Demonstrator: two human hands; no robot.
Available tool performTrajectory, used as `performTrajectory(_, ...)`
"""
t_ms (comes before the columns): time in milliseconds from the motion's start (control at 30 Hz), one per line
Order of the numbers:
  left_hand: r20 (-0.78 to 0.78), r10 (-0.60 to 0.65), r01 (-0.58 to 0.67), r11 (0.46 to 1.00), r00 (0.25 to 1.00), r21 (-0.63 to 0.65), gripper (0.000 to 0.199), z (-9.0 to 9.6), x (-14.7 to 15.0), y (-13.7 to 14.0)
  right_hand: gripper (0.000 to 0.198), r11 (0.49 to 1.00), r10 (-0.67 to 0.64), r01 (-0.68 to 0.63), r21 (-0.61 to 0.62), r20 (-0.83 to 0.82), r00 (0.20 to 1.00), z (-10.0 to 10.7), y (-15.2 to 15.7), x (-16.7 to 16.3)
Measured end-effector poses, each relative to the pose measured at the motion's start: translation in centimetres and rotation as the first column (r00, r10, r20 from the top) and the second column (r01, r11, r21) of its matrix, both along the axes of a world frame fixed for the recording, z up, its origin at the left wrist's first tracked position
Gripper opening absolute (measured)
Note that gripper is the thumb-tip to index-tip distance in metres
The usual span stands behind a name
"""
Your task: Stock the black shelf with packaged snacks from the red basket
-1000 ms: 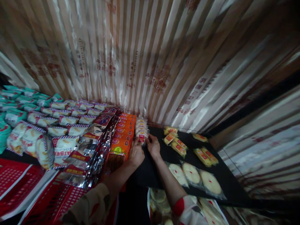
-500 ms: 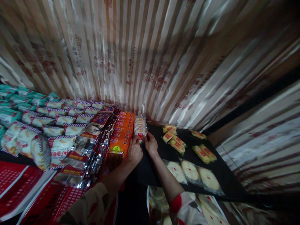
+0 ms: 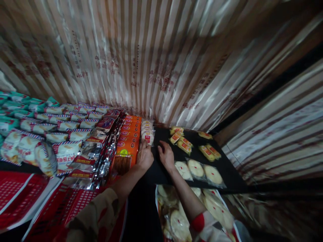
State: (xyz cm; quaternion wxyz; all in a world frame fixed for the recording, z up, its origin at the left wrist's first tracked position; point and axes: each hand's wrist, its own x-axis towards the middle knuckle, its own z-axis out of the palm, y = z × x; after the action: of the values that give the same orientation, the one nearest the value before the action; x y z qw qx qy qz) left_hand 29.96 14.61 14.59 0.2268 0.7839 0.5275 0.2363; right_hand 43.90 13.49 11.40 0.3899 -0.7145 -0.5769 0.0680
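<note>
A short row of clear packs of white round food point(image 3: 147, 132) with red and white labels stands at the back of the black table. At the front end of this row is my left hand point(image 3: 145, 156), its fingertips at the nearest pack and its fingers loosely stretched out. Beside it on the left runs a row of orange snack packs point(image 3: 128, 136). My right hand point(image 3: 166, 155) is to the right of the white packs, apart from them, with fingers curved and spread and nothing in them.
Yellow snack packs point(image 3: 184, 145) and bagged flat round breads point(image 3: 195, 168) lie on the black table point(image 3: 157, 171) at right. More breads fill a box point(image 3: 174, 222) below. Silver-and-red pouches point(image 3: 88, 156), white bags point(image 3: 66, 156) and red baskets point(image 3: 60, 211) are at left. A striped curtain point(image 3: 141, 60) hangs behind.
My right hand has come away from the white packs and opened to the right. My left hand stays at their front end. The view has shifted slightly.
</note>
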Motion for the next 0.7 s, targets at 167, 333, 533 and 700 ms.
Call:
performTrajectory(167,0.085,-0.179,0.186,0.979,0.980,-0.079,0.038,0.2,1.7,-3.2,0.038,1.000,0.004,-0.009,0.028,0.191,0.982,0.4,-7.3,3.5)
performTrajectory(333,0.153,-0.280,0.306,0.932,0.948,-0.192,0.042,-0.4,3.5,-6.2,0.040,0.999,0.014,0.003,-0.044,0.358,0.934,0.0,-12.6,6.1)
performTrajectory(533,0.183,-0.239,0.288,0.903,0.953,-0.319,0.041,0.0,3.7,-7.4,0.050,0.977,0.205,-0.151,-0.151,0.463,0.862,-1.1,-14.8,4.7)
performTrajectory(700,0.245,-0.061,0.163,0.891,0.968,-0.424,0.037,0.1,2.7,-6.5,0.047,0.960,0.278,-0.225,-0.167,0.475,0.835,-1.4,-14.7,3.5)
